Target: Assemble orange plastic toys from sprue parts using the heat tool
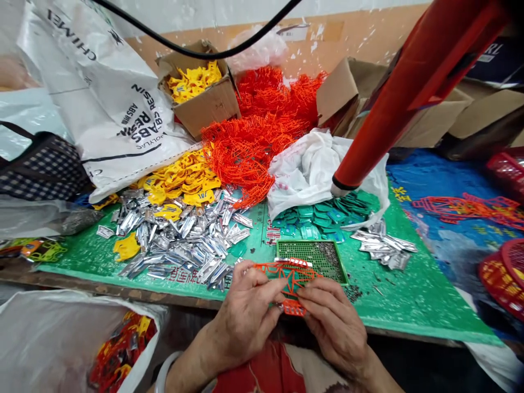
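Both my left grip [250,307] and right grip [336,319] pinch the orange frame [292,281], its length seemingly crosswise between them.

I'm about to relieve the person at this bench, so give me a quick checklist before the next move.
1. Orange frame held: ok, left hand and right hand both on it.
2. Green tray nearby: ok, just beyond the frame.
3. Small dark parts all inside the tray: not ok, some lie outside.
4. Silver pieces in one pile: not ok, others lie right of the tray.
5. Frame undamaged: cannot tell, fingers cover parts.
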Demonstrator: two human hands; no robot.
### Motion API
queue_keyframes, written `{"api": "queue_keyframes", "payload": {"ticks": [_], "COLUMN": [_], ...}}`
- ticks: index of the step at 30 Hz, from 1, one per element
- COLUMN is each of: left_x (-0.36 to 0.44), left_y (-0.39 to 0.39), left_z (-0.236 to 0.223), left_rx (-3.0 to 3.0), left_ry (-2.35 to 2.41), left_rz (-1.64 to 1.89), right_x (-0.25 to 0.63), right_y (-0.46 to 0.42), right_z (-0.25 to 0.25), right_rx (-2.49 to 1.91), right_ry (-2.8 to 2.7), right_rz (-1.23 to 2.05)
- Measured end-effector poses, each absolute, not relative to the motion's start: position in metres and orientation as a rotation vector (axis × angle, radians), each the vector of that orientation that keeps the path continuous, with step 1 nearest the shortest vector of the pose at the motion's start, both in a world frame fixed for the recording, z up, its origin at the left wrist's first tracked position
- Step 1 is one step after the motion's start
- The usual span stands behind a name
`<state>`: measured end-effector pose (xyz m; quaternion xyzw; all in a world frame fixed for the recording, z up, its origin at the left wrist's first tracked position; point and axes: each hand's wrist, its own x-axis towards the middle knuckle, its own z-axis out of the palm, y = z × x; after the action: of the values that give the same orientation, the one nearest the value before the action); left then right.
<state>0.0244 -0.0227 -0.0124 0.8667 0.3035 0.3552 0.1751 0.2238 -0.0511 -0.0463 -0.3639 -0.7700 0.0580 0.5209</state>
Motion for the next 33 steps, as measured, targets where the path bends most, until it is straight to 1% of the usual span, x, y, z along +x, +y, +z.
{"api": "queue_keyframes", "payload": {"ticks": [6, 13, 19, 27, 33], "left_x": [0.025, 0.030, 0.029, 0.023, 0.025], "left_y": [-0.023, -0.017, -0.015, -0.015, -0.015], "left_z": [-0.007, -0.002, -0.004, -0.003, -0.001], "left_rx": [2.587, 2.692, 2.673, 2.677, 2.697], "left_ry": [0.881, 0.754, 0.639, 0.589, 0.573], "left_rz": [0.979, 0.706, 0.715, 0.781, 0.795], "right_x": [0.225, 0.220, 0.221, 0.226, 0.229], "right_y": [-0.050, -0.050, -0.049, -0.051, -0.050], "right_z": [-0.049, -0.045, -0.041, -0.043, -0.045], "right_rx": [-0.881, -0.875, -0.904, -0.920, -0.922], "right_ry": [-1.851, -1.880, -1.860, -1.832, -1.842], "right_rz": [0.134, 0.123, 0.067, -0.095, -0.111]}}
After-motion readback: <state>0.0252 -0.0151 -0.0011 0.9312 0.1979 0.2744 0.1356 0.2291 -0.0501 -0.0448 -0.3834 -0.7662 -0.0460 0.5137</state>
